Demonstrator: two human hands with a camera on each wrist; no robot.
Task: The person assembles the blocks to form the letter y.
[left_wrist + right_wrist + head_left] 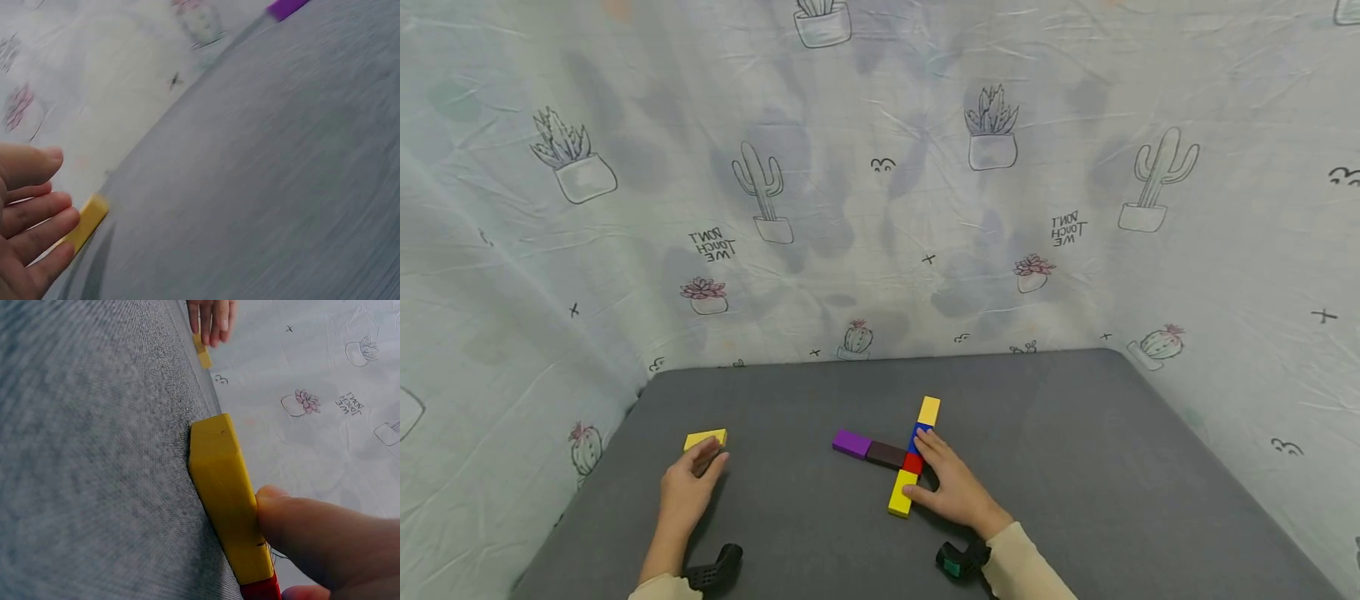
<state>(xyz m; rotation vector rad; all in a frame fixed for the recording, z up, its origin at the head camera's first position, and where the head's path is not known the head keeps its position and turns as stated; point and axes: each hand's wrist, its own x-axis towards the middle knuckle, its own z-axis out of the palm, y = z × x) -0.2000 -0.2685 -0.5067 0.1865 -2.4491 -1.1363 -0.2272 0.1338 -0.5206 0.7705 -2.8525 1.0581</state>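
Note:
Several coloured blocks lie joined end to end on the grey table. A pale yellow block [928,409], a blue block [913,439], a red block [913,463] and a bright yellow block [901,497] form one line. From its red part a dark brown block [886,454] and a purple block [852,443] branch leftward. My right hand [957,492] spreads over this line, thumb against the bright yellow block, fingertips at the blue one. Far to the left, my left hand [687,492] hovers by a lone yellow block [698,437], its fingers loosely extended and partly covering it.
The grey table [790,533] runs back to a pale cloth [880,250] printed with cactus drawings, which also hangs along both sides. Black wrist devices [718,568] are strapped at both wrists.

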